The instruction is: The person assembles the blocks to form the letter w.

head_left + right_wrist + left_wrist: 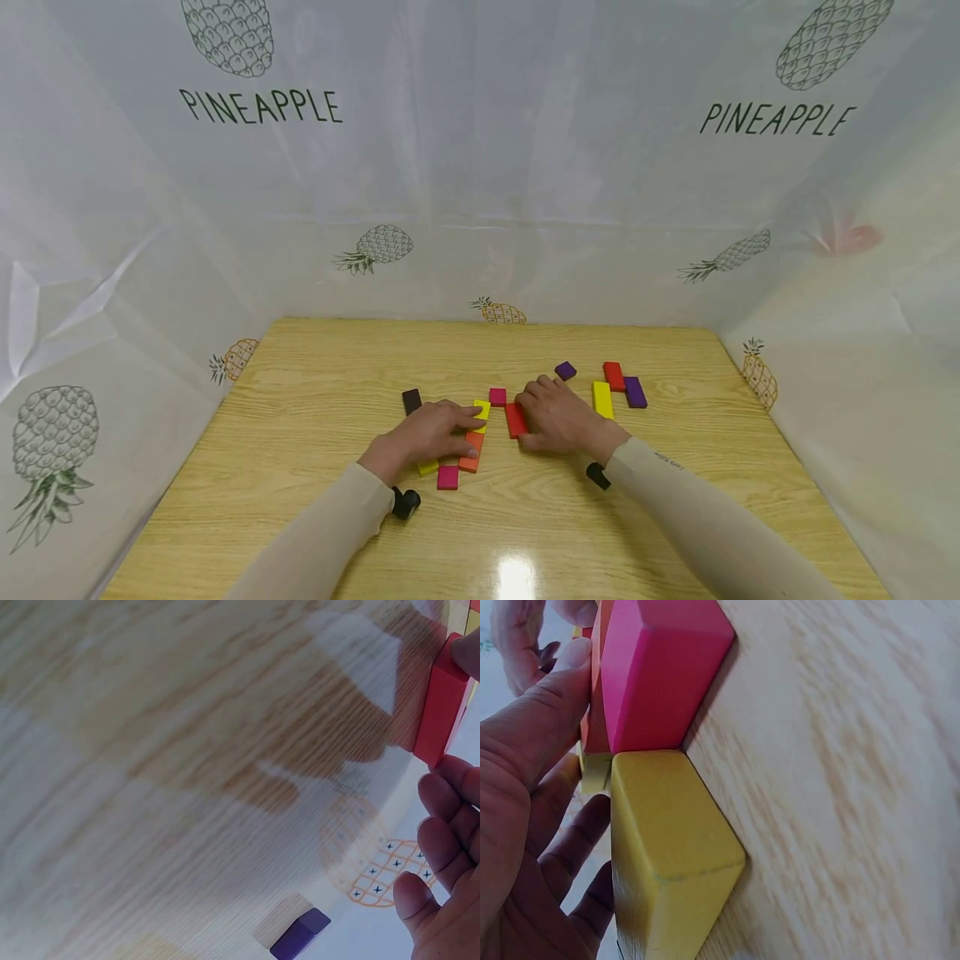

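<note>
My left hand [431, 431] lies over a cluster of coloured wooden blocks, its fingertips on a yellow block [482, 406] and its thumb by an orange block [468, 466]. Under and beside that hand are a pink block [447, 477], another yellow block [679, 817], partly hidden in the head view, and a dark block [412, 401]. To the right, my right hand [558, 417] pinches a red block [515, 421] lengthwise, thumb at its near end and fingers at the far end. The red block sits a small gap from the yellow and orange pair.
A small pink block [498, 397] lies just beyond the gap. Past the right hand are a small purple block [566, 370], a yellow block [602, 400], a red block [613, 376] and a purple block [635, 392]. White pineapple-print sheeting [480, 167] surrounds the wooden table [330, 358].
</note>
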`<state>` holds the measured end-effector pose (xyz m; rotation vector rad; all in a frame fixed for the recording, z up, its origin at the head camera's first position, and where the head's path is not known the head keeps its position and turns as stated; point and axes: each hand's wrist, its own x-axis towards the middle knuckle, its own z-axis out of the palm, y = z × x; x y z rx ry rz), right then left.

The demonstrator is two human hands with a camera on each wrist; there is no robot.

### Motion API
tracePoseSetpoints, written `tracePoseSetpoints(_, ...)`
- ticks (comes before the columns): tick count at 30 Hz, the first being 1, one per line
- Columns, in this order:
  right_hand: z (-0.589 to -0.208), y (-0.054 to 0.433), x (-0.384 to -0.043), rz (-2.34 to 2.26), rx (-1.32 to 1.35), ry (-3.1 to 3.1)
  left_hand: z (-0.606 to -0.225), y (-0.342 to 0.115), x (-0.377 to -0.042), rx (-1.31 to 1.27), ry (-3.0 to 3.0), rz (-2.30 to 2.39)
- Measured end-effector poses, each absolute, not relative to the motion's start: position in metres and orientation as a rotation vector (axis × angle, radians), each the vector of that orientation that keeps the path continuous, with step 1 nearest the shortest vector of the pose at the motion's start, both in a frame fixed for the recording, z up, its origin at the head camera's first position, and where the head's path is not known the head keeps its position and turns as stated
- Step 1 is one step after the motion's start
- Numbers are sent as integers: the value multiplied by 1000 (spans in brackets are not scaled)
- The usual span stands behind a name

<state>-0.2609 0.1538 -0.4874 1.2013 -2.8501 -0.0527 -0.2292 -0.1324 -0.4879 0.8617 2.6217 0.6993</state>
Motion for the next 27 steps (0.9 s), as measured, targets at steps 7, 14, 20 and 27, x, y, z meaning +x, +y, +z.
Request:
tracePoseSetpoints(7,-487,154,-260,-32,1200,-2856,-488,-133,-229,862,2620,686)
tracePoseSetpoints(14,-488,154,-260,-36,1193,-2859,-487,-132,-229,872,2625,675)
tracePoseSetpoints(20,-489,153,-260,-43,1188,-2864,-485,-132,-228,866,2626,673)
tracePoseSetpoints(27,-488,153,-259,-33,1190,-2864,-487,-132,-229,885,2636,650)
